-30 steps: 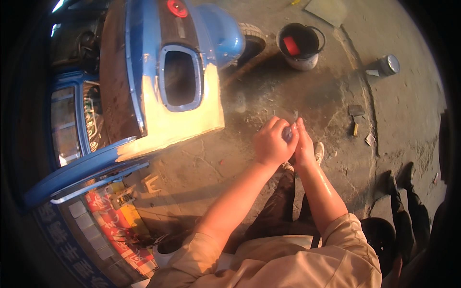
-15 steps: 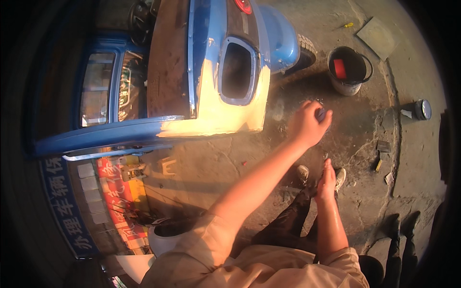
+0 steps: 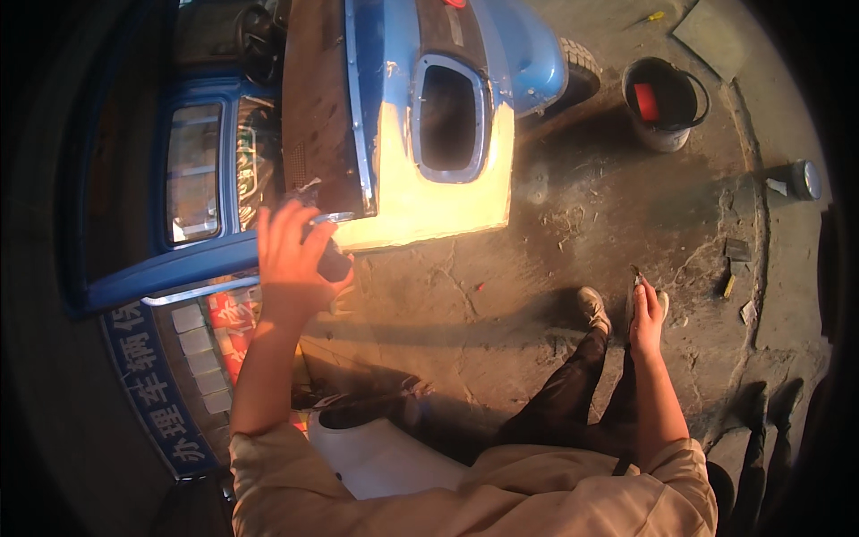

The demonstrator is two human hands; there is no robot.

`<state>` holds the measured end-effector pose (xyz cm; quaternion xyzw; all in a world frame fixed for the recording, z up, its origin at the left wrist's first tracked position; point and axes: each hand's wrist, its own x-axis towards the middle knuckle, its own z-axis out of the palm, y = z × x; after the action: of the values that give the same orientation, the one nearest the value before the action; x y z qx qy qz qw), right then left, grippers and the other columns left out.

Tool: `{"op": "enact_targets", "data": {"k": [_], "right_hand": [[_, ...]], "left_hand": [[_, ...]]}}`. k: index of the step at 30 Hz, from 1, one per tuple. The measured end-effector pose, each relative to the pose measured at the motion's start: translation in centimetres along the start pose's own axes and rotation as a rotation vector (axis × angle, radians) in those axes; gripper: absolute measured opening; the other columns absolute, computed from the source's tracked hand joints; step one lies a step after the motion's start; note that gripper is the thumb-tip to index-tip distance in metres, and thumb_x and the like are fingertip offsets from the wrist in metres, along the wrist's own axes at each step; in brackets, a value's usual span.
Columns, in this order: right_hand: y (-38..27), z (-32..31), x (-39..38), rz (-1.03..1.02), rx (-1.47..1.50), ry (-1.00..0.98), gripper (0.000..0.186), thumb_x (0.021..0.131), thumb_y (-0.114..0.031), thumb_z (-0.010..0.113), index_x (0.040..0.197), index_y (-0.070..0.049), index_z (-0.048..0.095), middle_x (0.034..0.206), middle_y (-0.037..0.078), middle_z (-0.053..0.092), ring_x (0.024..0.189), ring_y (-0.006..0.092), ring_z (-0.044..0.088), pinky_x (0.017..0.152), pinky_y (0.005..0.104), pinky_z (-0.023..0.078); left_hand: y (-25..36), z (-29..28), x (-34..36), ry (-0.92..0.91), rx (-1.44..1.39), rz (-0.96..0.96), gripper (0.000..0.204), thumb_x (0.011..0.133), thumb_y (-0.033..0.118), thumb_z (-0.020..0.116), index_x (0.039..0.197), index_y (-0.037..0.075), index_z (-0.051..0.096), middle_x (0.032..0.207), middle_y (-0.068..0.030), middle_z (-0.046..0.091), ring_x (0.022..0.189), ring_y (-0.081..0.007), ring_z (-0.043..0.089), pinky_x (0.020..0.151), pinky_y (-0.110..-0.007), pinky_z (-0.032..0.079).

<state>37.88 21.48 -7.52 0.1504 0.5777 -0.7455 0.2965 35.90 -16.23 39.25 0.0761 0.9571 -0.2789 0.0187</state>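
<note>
My left hand (image 3: pixel 293 259) is closed round a dark grey pad (image 3: pixel 335 262), with part of the pad showing by the thumb. It is at the blue edge rail (image 3: pixel 206 254) of a vehicle body, near the lower left end of the cream-coated patch (image 3: pixel 438 208); whether the pad touches the surface I cannot tell. An oval-cornered opening (image 3: pixel 450 116) with a metal rim sits in that patch. Low over the floor, near my shoes, my right hand (image 3: pixel 646 318) pinches a small dark thing (image 3: pixel 636 274) too small to name.
A black bucket (image 3: pixel 667 139) with a red block (image 3: pixel 646 102) inside stands to the right of the vehicle's tyre (image 3: pixel 582 67). Farther right lies a can (image 3: pixel 807 180). A white curved panel (image 3: pixel 385 461) is below, close to my left arm. The concrete floor is cracked.
My left hand has swung left with the dark pad, from over the floor to the vehicle's blue edge. My right hand has shifted slightly right and up. The view has moved a little.
</note>
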Motion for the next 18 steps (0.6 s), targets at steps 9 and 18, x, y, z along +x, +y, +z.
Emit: {"op": "enact_targets", "data": {"k": [9,18], "right_hand": [[-0.2,0.8,-1.0,0.017,-0.12,-0.072,0.044,0.109,-0.027,0.053,0.142,0.003,0.056,0.131,0.008,0.061,0.124,0.0164,0.053,0.109,0.0292,0.038],[2.1,-1.3,-1.5,-0.012,-0.134,-0.041,0.045,0.11,-0.027,0.053,0.143,0.003,0.055,0.129,0.007,0.062,0.121,0.0159,0.055,0.108,0.0292,0.039]], "left_hand": [[2.8,5.8,1.7,-0.146,-0.068,0.206,0.027,0.066,0.021,0.084,0.081,0.014,0.063,0.086,-0.0037,0.058,0.087,-0.0261,0.061,0.084,-0.042,0.047],[9.0,15.8,5.7,-0.162,0.057,0.205,0.013,0.076,0.021,0.073,0.084,0.013,0.067,0.085,-0.0039,0.062,0.084,-0.0242,0.062,0.078,-0.044,0.044]]}}
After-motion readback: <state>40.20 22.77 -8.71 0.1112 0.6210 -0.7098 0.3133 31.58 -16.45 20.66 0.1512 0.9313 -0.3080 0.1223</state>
